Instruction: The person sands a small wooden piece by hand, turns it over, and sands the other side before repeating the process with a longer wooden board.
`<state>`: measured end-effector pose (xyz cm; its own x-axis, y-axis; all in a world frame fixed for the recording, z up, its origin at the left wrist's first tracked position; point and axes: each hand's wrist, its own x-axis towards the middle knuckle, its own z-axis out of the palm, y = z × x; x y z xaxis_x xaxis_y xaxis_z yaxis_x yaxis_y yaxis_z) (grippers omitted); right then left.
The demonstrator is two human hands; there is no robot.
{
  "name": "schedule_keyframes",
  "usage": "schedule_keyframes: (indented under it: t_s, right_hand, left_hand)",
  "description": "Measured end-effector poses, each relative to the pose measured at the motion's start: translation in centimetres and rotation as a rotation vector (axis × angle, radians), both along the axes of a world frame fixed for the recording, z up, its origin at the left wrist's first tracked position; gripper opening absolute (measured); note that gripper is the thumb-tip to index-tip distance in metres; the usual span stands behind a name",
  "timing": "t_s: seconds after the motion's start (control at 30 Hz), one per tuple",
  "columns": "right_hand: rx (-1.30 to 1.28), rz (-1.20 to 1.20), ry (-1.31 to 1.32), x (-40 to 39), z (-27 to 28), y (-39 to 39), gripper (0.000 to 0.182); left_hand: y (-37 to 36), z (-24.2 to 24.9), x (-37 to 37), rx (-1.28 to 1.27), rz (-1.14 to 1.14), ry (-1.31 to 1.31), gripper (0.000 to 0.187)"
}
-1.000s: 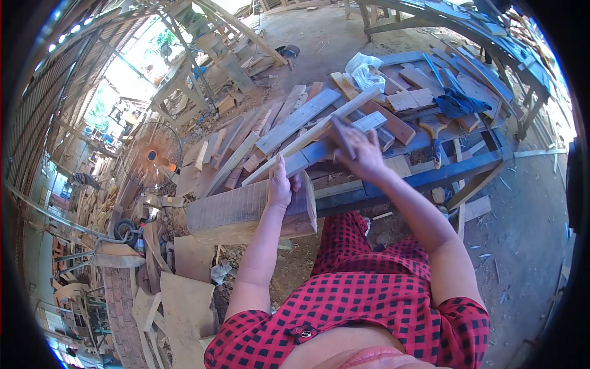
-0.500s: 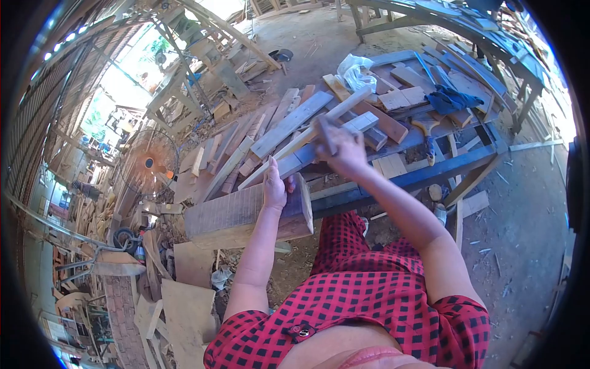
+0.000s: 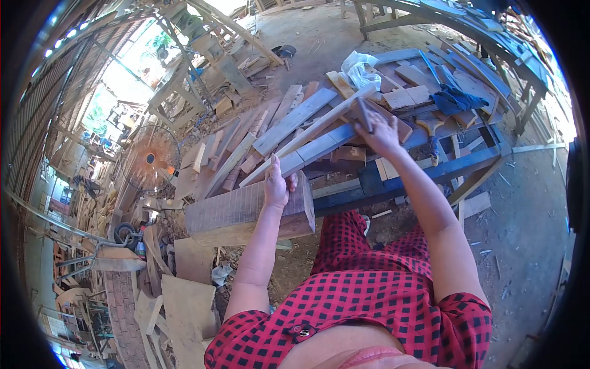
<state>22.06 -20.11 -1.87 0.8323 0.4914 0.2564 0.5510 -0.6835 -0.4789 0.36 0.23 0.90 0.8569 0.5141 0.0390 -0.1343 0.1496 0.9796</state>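
Observation:
In the head view, my left hand [image 3: 276, 186] is closed around the near, pointed end of a long tapered wooden strip [image 3: 321, 125], over a thick timber block [image 3: 243, 208]. The strip slants up and away to the right across the woodpile. Farther along it, my right hand [image 3: 383, 136] grips a thin, dark flat block [image 3: 364, 115] at the strip's far part. Just below the strip lies a grey wooden bar [image 3: 324, 146] with lines across it. The underside of the dark block is hidden.
Loose boards [image 3: 294, 121] are heaped beyond my hands. A clear plastic bag [image 3: 360, 71], a blue cloth [image 3: 455, 99] and a wide brush [image 3: 432, 127] lie to the right. A fan [image 3: 150, 158] stands at left. A metal-edged bench [image 3: 418, 181] runs in front of me.
My right hand has slid the dark block up and to the right, toward the strip's far end. My left hand keeps its hold on the near end.

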Motion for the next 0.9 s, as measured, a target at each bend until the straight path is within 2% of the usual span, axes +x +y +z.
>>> schedule_keyframes:
  t_s: [0.23, 0.33, 0.37, 0.4, 0.43, 0.5, 0.57, 0.6, 0.67, 0.7, 0.77, 0.83, 0.9]
  right_hand:
    - [-0.004, -0.111, 0.086, -0.9, 0.7, 0.2, 0.066]
    - [0.049, 0.015, -0.042, -5.0, 0.3, 1.9, 0.066]
    - [0.049, 0.102, -0.085, -7.2, 1.7, 2.3, 0.067]
    - [0.18, 0.209, -0.142, -9.2, 2.4, 2.5, 0.068]
    - [0.139, 0.267, -0.13, -10.8, 2.9, 3.1, 0.071]
    - [0.226, 0.428, -0.152, -13.6, 3.1, 4.0, 0.065]
    - [0.271, 0.54, -0.16, -15.5, 3.0, 4.1, 0.063]
    - [0.238, 0.558, -0.166, -15.9, 3.1, 4.1, 0.064]
    - [0.227, 0.59, -0.195, -14.6, 2.9, 3.5, 0.064]
    - [0.215, 0.622, -0.225, -13.6, 2.9, 3.1, 0.064]
    - [0.199, 0.504, -0.186, -11.0, 2.6, 2.5, 0.063]
    - [0.157, 0.318, -0.201, -7.3, 1.0, 2.3, 0.063]
    - [0.1, 0.192, -0.074, -3.9, 1.0, 1.3, 0.064]
  left_hand:
    - [-0.3, 0.3, 0.0, -0.017, 0.019, -0.004, 0.049]
    - [0.1, -0.2, 0.1, -0.011, 0.006, -0.02, 0.049]
    - [0.2, -0.4, 0.1, -0.007, -0.002, -0.036, 0.049]
    - [0.2, -0.4, 0.0, -0.006, -0.008, -0.031, 0.049]
    - [0.3, -0.3, -0.1, 0.013, -0.019, -0.026, 0.048]
    - [-0.4, 0.1, 0.2, 0.035, -0.03, -0.02, 0.047]
    - [-2.2, 0.9, 0.9, -0.186, 0.27, -0.039, 0.048]
    - [-1.7, 0.5, 0.8, -0.185, 0.271, -0.039, 0.048]
    - [-0.1, -0.5, 0.2, -0.082, 0.086, -0.006, 0.048]
    - [0.1, -0.5, 0.1, -0.084, 0.09, -0.004, 0.048]
    - [0.3, -0.4, -0.1, 0.005, -0.002, 0.024, 0.047]
    - [0.1, -0.3, -0.1, 0.048, 0.013, 0.008, 0.047]
    - [0.0, -0.1, -0.1, 0.043, 0.007, -0.012, 0.049]
